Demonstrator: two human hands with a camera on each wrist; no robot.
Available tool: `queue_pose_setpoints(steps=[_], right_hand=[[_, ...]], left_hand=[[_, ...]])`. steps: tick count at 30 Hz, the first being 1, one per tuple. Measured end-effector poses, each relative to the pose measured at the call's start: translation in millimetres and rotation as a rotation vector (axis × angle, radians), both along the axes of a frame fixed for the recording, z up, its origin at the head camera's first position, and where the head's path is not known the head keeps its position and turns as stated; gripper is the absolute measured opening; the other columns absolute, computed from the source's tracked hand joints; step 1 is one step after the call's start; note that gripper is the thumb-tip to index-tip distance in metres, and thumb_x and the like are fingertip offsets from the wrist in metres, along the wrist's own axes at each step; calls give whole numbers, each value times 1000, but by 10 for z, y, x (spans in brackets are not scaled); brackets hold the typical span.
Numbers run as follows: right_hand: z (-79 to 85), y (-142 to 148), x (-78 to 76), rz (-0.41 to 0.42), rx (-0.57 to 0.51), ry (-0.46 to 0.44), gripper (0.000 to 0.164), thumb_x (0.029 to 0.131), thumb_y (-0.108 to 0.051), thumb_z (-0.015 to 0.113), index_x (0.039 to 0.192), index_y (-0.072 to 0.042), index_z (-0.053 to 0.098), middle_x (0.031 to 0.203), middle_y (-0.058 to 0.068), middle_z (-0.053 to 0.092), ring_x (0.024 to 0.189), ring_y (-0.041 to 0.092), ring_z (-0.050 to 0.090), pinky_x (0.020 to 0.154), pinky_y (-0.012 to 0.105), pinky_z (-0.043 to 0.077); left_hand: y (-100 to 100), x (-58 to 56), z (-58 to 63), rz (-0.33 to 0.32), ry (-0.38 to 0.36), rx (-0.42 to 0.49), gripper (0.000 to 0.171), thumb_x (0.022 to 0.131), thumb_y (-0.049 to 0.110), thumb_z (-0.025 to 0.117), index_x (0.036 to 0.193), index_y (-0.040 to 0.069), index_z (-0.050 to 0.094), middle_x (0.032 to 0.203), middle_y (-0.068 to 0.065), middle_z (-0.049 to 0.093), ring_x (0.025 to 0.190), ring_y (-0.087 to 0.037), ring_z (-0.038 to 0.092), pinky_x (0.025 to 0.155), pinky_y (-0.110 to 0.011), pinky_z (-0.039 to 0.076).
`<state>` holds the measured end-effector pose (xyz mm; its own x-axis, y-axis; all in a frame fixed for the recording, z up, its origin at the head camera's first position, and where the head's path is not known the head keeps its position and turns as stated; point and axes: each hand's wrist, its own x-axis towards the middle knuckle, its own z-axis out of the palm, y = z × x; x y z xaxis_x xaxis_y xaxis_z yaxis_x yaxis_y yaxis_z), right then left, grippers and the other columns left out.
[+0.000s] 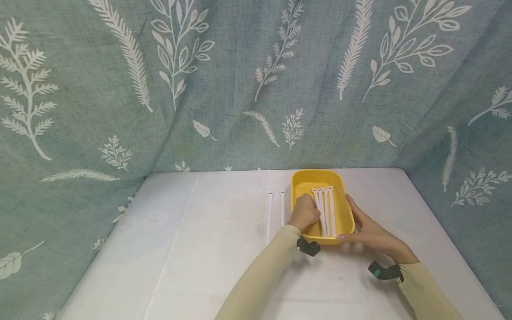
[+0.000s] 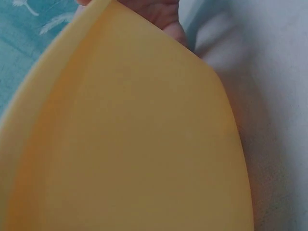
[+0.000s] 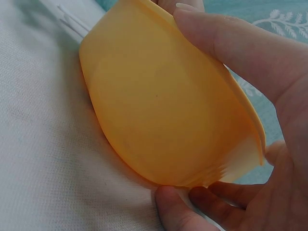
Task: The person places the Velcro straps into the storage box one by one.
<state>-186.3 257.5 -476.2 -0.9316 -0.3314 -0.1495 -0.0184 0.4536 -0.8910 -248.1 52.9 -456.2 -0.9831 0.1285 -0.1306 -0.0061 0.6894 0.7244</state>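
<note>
A yellow plastic tray [image 1: 347, 229] with rounded corners stands toward the back right of the table. Inside lie several white cable ties [image 1: 331, 209], side by side with their slotted heads at the far end. My left hand [image 1: 306, 212] reaches over the left wall into the tray, fingers curled beside the leftmost ties; I cannot tell whether it pinches one. In the left wrist view the tray's wall [image 2: 149, 125] hides that hand's fingers. My right hand [image 1: 374, 233] grips the tray, its thumb [image 3: 245, 53] at the near rim and its fingers along the right side.
Two more white cable ties, one farther left [image 1: 270, 215] and one nearer the tray [image 1: 282, 209], lie lengthwise on the white tablecloth [image 1: 216, 249]. A green leaf-patterned curtain [image 1: 236, 89] hangs behind the table and along its sides.
</note>
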Motion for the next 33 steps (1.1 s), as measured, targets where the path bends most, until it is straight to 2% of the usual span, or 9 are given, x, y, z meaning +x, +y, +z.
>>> queue_pose_setpoints(steps=[6, 11, 13, 15, 16, 18, 22, 26, 33], right_hand=[[7, -8, 4, 4, 2, 14, 128, 84, -28, 85, 165, -31, -15, 176, 12, -5, 158, 54, 0, 116, 84, 8], [7, -8, 6, -3, 8, 5, 128, 84, -29, 85, 165, -32, -14, 176, 11, -5, 158, 54, 1, 116, 83, 10], [8, -6, 4, -1, 8, 6, 128, 84, -29, 85, 165, -31, -14, 176, 11, -5, 158, 54, 1, 116, 83, 10], [9, -2, 2, 2, 8, 10, 128, 84, -29, 85, 165, -31, -14, 176, 12, -4, 158, 54, 1, 116, 83, 11], [9, 1, -1, 4, 11, 11, 128, 84, -29, 85, 165, -31, -15, 176, 12, -4, 158, 55, 2, 116, 83, 11], [20, 8, 2, 10, 11, 14, 128, 84, -29, 85, 164, -31, -15, 176, 13, -5, 157, 55, 2, 116, 84, 12], [40, 19, 6, 7, 18, 7, 128, 85, -30, 84, 164, -31, -16, 176, 12, -6, 157, 55, 2, 116, 83, 12], [40, 11, -7, 4, 24, 7, 129, 84, -31, 85, 164, -29, -16, 176, 12, -6, 157, 55, 4, 118, 81, 13], [16, 21, -7, 14, 12, 31, 129, 83, -28, 85, 165, -28, -14, 176, 13, -5, 157, 56, 4, 117, 83, 13]], left_hand=[[6, 6, -4, 3, 12, -5, 36, 80, -9, 66, 52, 10, 55, 48, 2, 49, 43, -11, 41, 37, -22, 29], [0, 13, 6, -1, 24, 17, 43, 81, -10, 62, 49, 11, 42, 44, 1, 40, 38, -10, 31, 36, -21, 23], [-18, 31, 32, -1, 34, 30, 30, 83, -8, 64, 57, 5, 56, 54, -2, 55, 46, -9, 39, 40, -20, 30], [-45, 52, 68, -14, 51, 48, 11, 86, -4, 66, 77, -1, 72, 75, -8, 71, 58, -11, 52, 48, -19, 41], [-63, 64, 86, -26, 59, 61, 10, 87, -2, 67, 90, -3, 76, 87, -11, 75, 64, -11, 56, 52, -19, 44], [-105, 98, 141, -55, 73, 87, 24, 89, 1, 69, 112, -4, 76, 101, -13, 79, 72, -10, 62, 61, -16, 49], [-215, 147, 235, -112, 74, 189, 25, 91, 2, 70, 115, -6, 75, 93, -12, 79, 69, -8, 70, 62, -17, 56], [-371, 191, 319, -124, 69, 273, 25, 92, 2, 72, 115, -7, 74, 94, -14, 79, 73, -13, 77, 68, -22, 63], [-698, 257, 421, -120, 74, 367, 25, 95, 7, 72, 116, -6, 73, 100, -16, 79, 75, -15, 76, 73, -32, 66]])
